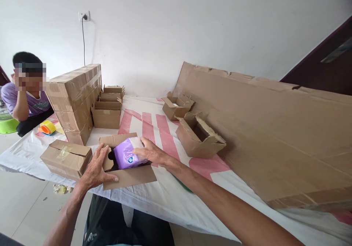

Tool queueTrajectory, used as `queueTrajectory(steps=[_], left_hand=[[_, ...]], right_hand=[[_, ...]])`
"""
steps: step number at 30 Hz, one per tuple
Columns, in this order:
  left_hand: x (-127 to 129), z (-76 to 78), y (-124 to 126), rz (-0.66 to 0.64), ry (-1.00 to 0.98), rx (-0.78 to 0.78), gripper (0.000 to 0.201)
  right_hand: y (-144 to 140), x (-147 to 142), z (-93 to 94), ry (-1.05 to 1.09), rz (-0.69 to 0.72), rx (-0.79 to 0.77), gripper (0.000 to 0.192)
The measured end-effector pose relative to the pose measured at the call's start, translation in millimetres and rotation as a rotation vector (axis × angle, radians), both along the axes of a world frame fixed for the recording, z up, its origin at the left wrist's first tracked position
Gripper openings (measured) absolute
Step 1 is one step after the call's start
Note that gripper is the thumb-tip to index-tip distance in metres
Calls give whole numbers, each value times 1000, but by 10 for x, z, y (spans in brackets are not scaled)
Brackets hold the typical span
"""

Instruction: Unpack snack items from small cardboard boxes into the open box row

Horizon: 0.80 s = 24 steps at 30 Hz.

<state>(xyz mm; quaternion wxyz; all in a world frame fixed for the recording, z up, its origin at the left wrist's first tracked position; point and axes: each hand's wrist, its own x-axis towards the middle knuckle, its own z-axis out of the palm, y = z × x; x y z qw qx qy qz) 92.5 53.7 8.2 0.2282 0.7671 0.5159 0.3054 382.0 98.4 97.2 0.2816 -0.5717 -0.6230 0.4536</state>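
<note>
An opened cardboard box [129,178] sits at the table's near edge with its flaps spread. My right hand [148,151] is closed on the right end of a purple plastic-wrapped pack [125,152], which tilts partly inside the box. The pack has a pale end and a small blue logo; its lower part is hidden by the box. My left hand [96,167] grips the left end of the same box, thumb on the near flap and fingers by the notched left flap [108,161]. Just left of that hand stands a taped cardboard box [66,158].
Stacked taped boxes [71,99] and several open boxes [107,117] stand at the back left. Two more open boxes [199,136] [176,106] are at right, before a leaning cardboard sheet [261,136]. Tape rolls [47,127] lie near a seated person [30,99].
</note>
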Motion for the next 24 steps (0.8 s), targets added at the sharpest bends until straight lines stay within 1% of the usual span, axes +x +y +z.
queueTrajectory(steps=[4, 7, 9, 12, 16, 18, 20, 21, 22, 24], left_hand=[[-29, -25, 37, -7, -15, 5, 136], [-38, -4, 62, -25, -15, -6, 134], [-41, 31, 70, -27, -10, -6, 130], [-48, 108, 62, -16, -8, 14, 119], [-41, 228, 34, 40, -28, 32, 103], [-15, 297, 28, 85, -102, 62, 89], [26, 378, 30, 125, -231, 91, 74], [51, 421, 34, 136, -307, 91, 71], [78, 465, 39, 139, -381, 73, 72], [134, 547, 52, 114, -501, -15, 82]], right_hand=[[-38, 169, 63, 248, 39, -35, 52], [-77, 221, 77, 448, 55, -50, 60], [-107, 220, 60, 538, 53, -45, 60], [-153, 191, 16, 613, 47, -44, 52], [-203, 138, -5, 713, 78, -42, 49], [-219, 109, 3, 735, 76, -52, 52], [-231, 76, 12, 734, 69, -51, 55], [-235, 57, 15, 732, 70, -47, 57], [-239, 36, 15, 733, 75, -43, 58], [-246, -12, 8, 745, 91, -38, 59]])
